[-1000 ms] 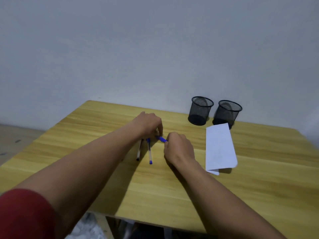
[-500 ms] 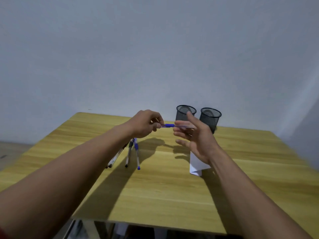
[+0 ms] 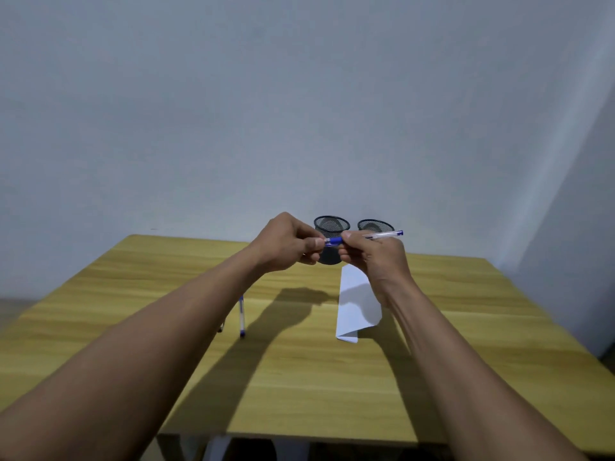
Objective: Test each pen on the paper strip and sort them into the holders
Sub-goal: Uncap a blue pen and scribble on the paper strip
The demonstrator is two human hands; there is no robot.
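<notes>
At centre frame I see the pen (image 3: 366, 236) held level in the air between both hands: my left hand (image 3: 289, 242) pinches its blue cap end, my right hand (image 3: 372, 257) grips the clear barrel, whose blue tail pokes out to the right. Behind them stand two mesh holders (image 3: 331, 224). The paper strip (image 3: 356, 306) lies on the tabletop (image 3: 332, 387) just below the right hand; another pen (image 3: 242, 316) lies lower left

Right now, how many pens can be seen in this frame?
3, maybe more. One clear pen with blue cap is held between both hands; one blue-tipped pen lies on the wooden table; a dark pen tip peeks beside the left forearm, which may hide others.
</notes>
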